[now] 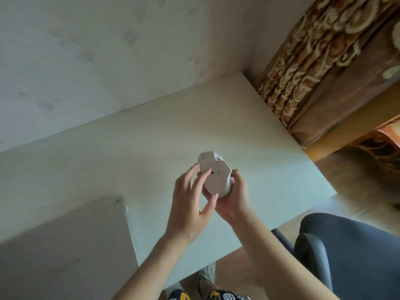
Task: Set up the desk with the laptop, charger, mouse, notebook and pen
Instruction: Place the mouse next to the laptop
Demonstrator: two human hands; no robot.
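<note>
A white mouse (215, 173) is held upside down above the pale desk (151, 137), its flat underside facing me. My right hand (234, 195) grips it from the right and below. My left hand (190, 202) touches its left side, with a fingertip resting on the underside near a small dark spot. A closed grey laptop (62, 245) lies on the desk at the lower left. No charger, notebook or pen is in sight.
The desk stands against a pale wall (86, 50). A patterned brown curtain (313, 61) hangs at the right. A dark office chair (346, 245) stands at the lower right, beside the desk's front edge.
</note>
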